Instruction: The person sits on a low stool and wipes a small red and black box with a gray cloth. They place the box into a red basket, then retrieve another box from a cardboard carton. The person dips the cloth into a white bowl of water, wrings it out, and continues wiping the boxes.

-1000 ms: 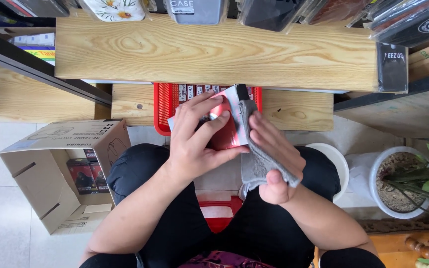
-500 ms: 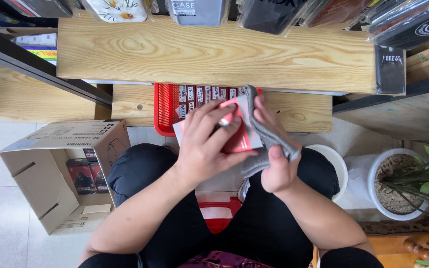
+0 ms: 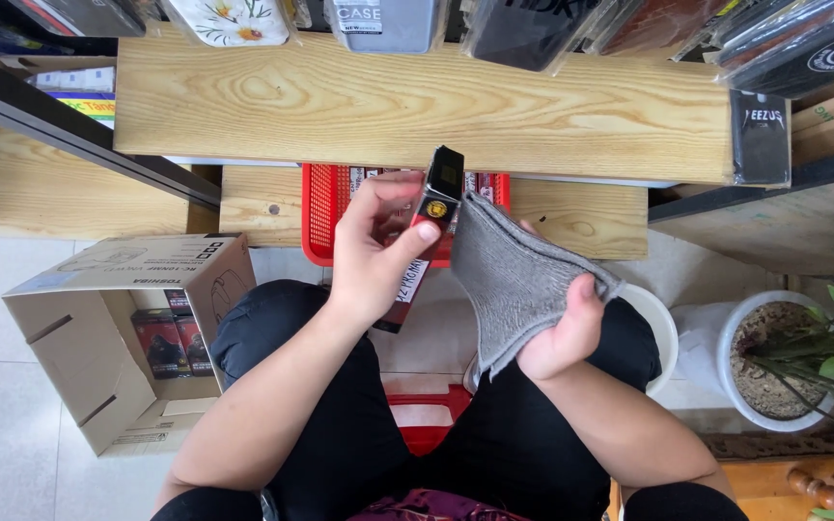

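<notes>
My left hand [image 3: 374, 253] holds a small flat packaged item [image 3: 424, 241], black and red with a clear wrap, turned edge-on above my lap. My right hand [image 3: 564, 333] grips a grey cloth [image 3: 512, 280] that hangs spread out just to the right of the package and touches its edge. Behind both hands a red plastic basket [image 3: 325, 214] with several similar packs stands on a low wooden shelf [image 3: 586, 222]. I am seated, with my black-trousered knees below the hands.
An open cardboard box [image 3: 98, 328] holding dark packs lies on the tiled floor at the left. A white pot with a green plant [image 3: 774, 362] stands at the right, a white bucket [image 3: 653, 323] beside my knee. A wider wooden shelf [image 3: 417, 106] with phone cases runs above.
The left hand has turned the package from flat to edge-on and raised it. The right hand has pulled the cloth off the package and spread it to the right.
</notes>
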